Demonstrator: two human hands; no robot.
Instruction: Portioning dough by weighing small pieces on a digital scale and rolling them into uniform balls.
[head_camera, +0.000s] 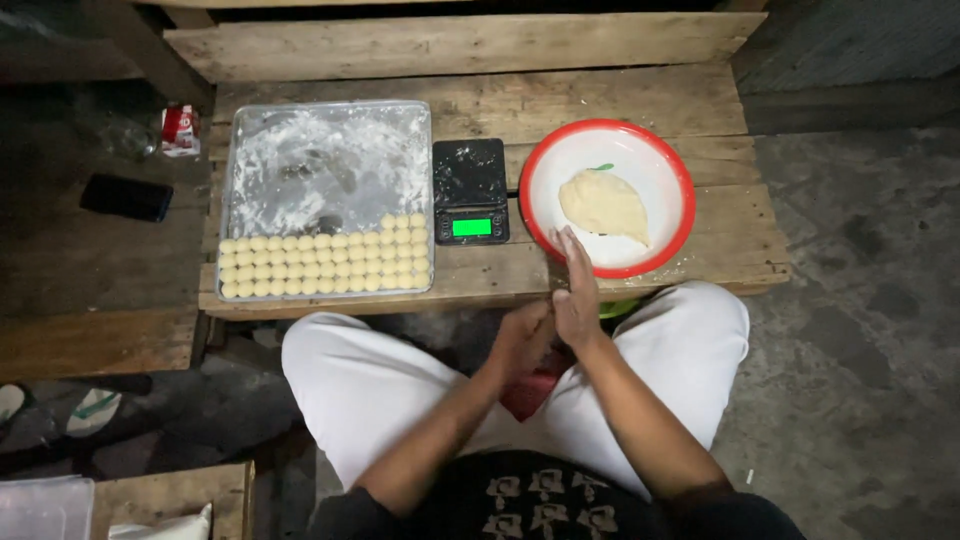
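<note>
At the frame centre, the right hand (577, 290) and left hand (522, 338) are pressing palms together, fingers straight and closed; whether dough is between them, I cannot tell. Any piece could be slipping out onto the floor (850, 300), because the hands are hanging before the table (620, 100) edge.

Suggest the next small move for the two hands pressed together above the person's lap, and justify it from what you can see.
Probably carry the piece over to the tray. The left hand and right hand are pressed palm to palm as if rolling dough, though nothing shows between them. The small dough balls sit in rows whose top one is incomplete, with floured space beside it.
</note>
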